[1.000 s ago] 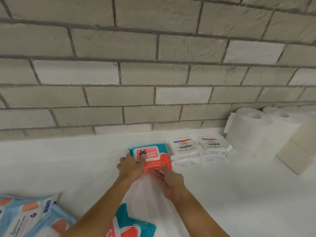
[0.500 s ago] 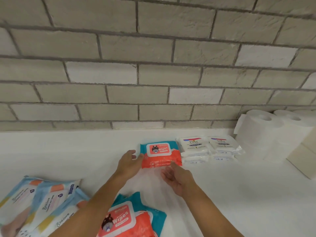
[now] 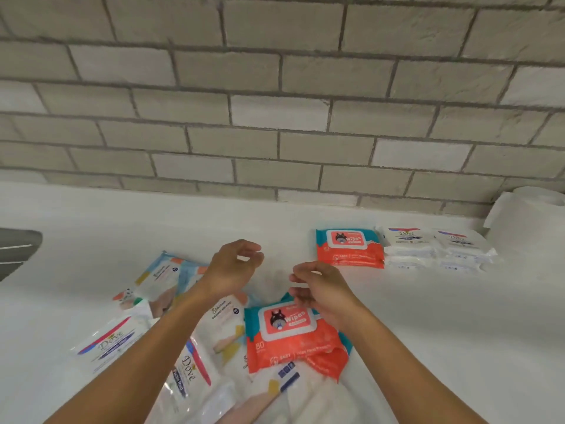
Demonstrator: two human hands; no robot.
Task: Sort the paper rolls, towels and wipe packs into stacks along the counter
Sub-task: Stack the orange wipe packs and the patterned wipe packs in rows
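An orange-and-teal wipes pack [image 3: 350, 247] lies flat on the white counter [image 3: 458, 332] near the brick wall, beside two low stacks of white Dove packs [image 3: 408, 246] [image 3: 461, 249]. A second orange wipes pack [image 3: 293, 335] tops a loose pile close to me. My left hand [image 3: 232, 267] hovers above the pile with loosely curled fingers, holding nothing. My right hand [image 3: 318, 286] hangs over the far edge of the near orange pack, fingers loosely curled; I cannot tell if they touch it. A white paper roll [image 3: 526, 221] stands at the far right.
The near pile holds Dove packs [image 3: 107, 344] [image 3: 189, 374] and blue-and-white wipe packs [image 3: 165, 273] [image 3: 226, 319], overlapping under my forearms. A dark grey object [image 3: 15, 249] shows at the left edge. The brick wall [image 3: 275, 117] bounds the back of the counter.
Both hands let go of the orange pack by the wall and drew back toward the near pile. The view swung left and down, so the paper rolls slid to the right edge.
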